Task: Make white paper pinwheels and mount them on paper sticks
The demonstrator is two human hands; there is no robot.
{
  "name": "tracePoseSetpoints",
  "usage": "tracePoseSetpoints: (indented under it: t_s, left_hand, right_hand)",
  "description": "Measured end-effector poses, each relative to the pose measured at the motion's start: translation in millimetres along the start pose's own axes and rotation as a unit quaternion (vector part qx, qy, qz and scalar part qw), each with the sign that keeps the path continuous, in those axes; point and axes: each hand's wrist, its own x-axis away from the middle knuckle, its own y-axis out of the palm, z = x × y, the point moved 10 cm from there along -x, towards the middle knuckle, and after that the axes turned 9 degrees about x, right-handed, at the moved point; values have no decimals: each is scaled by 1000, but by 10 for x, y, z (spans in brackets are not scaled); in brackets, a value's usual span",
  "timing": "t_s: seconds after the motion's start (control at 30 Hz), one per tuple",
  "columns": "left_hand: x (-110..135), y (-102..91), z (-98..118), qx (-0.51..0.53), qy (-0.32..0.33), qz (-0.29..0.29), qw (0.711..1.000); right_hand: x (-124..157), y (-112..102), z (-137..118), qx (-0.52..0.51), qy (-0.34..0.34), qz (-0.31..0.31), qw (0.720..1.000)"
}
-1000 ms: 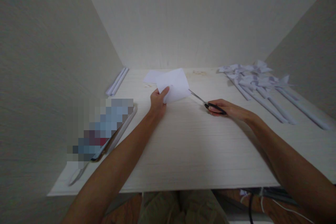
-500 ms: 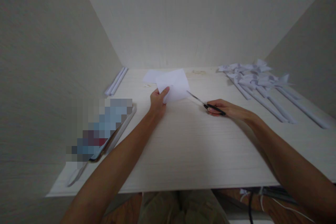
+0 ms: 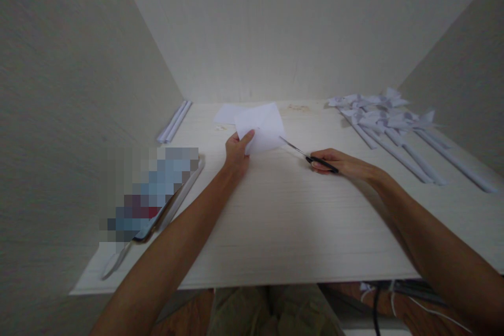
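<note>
My left hand [image 3: 238, 151] pinches a square white sheet of paper [image 3: 264, 122] by its near left edge, thumb on top. In my right hand [image 3: 328, 160] is a pair of scissors [image 3: 319, 161] with black handles, fingers wrapped through the loops. The blades point up and left, and their tip meets the right edge of the paper near its lower corner. Whether the blades are slightly apart cannot be made out. Behind the held sheet another white paper [image 3: 226, 114] lies on the table, partly covered.
At the right lie several paper pinwheels [image 3: 380, 118] on rolled sticks. Rolled paper tubes [image 3: 174, 122] rest at the back left. A blurred-out device [image 3: 157, 194] leans near the left wall. The white table [image 3: 275, 236] is walled on three sides; cables hang below its front edge.
Almost nothing differs. Both hands, the paper and the scissors keep nearly the same places.
</note>
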Motion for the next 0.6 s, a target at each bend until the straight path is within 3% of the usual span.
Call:
tracePoseSetpoints:
  t_s: [0.6]
  left_hand:
    - [2, 14, -7, -8, 1, -9, 1000]
  right_hand:
    - [-8, 15, 11, -3, 3, -7, 1000]
